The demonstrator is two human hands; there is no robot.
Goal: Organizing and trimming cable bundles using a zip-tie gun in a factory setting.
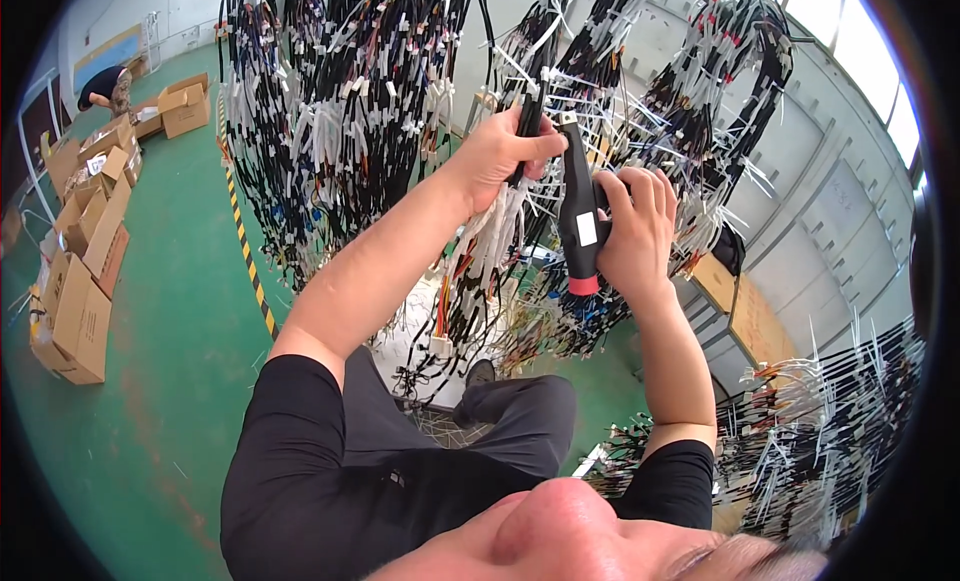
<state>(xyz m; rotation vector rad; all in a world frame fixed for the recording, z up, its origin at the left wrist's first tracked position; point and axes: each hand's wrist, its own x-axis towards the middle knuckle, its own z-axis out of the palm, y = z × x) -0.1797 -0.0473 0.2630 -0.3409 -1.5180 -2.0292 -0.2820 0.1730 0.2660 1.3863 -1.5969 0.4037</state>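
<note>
Black tool (pixel 578 181), nose (pixel 569 124) up, beside black cable bundle (pixel 537 101)

I'm seeing the tool lying just left of the right hand (pixel 645 226), whose fingers are curling partly closed on its side. Long axis is running near upright, top leaning left, red end cap (pixel 583 285) pointing down. Left hand (pixel 492 159) is pinching the bundle, nearly closed, sitting nearer the nose; whether its fingertips are touching the tool, I can't tell.

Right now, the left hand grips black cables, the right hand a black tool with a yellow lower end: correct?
No: the head view shows the lower end is red, not yellow. The left hand grips black cables; the right hand holds the black tool.
</note>
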